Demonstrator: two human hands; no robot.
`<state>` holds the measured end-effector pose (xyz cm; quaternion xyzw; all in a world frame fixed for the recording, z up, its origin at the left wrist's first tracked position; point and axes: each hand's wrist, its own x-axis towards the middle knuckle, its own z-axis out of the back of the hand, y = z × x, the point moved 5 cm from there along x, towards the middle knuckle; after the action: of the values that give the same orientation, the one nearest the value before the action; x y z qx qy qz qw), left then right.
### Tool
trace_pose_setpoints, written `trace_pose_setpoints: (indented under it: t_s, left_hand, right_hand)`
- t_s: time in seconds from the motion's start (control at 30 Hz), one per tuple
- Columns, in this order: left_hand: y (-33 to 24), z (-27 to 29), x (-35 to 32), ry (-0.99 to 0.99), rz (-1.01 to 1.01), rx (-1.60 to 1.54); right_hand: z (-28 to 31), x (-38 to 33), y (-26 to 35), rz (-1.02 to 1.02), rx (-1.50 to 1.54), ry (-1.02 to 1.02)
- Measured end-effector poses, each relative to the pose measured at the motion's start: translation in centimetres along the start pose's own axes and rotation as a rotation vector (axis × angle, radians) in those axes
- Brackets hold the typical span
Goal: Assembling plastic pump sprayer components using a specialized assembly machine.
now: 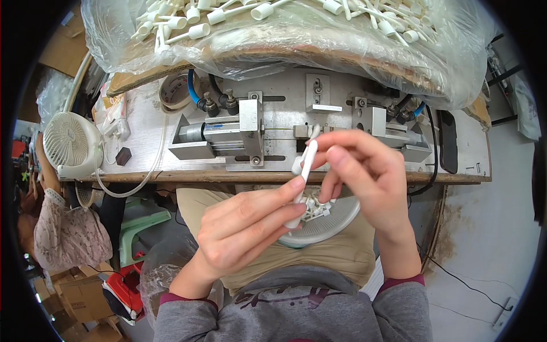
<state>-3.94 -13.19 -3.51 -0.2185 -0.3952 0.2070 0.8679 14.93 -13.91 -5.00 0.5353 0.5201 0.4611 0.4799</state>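
In front of the bench, my left hand (242,225) pinches a smooth white plastic stick (308,159) with a wider end near the fingertips, slanted upward. My right hand (364,176) has its thumb and index finger closed beside the stick's upper end. A second white plastic piece (297,165) shows just behind the stick, by the right fingertips; its grip is partly hidden. Below the hands, a pale round basket (342,219) rests on my lap with small white plastic parts (314,210) inside.
A metal fixture with two air cylinders (219,137) is mounted on the bench. Behind it, a plastic-lined box (273,48) holds many white capped sticks (196,31). A fan (71,142), tape roll (175,91) and phone (448,141) are around it. Another person's sleeve (74,233) is at left.
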Motion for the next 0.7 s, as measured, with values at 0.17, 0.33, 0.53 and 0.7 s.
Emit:
trace_pose_setpoints:
  t_s: [0.17,0.33,0.53,0.7]
  left_hand:
    - [-0.2,0.0,-0.1,-0.005,-0.013,-0.067]
    - [-0.5,0.1,0.2,-0.008,-0.054,-0.080]
    - [-0.8,-1.0,0.9,-0.044,-0.151,0.130]
    - [-0.3,0.0,2.0,-0.043,-0.029,0.091]
  right_hand:
    - [-0.6,0.9,-0.4,-0.082,0.298,0.187]
    - [-0.7,0.6,-0.4,-0.045,0.257,0.171]
    - [-1.5,0.6,-0.3,0.151,-0.072,-0.119]
    - [-1.1,3.2,2.4,0.311,-0.337,-0.149]
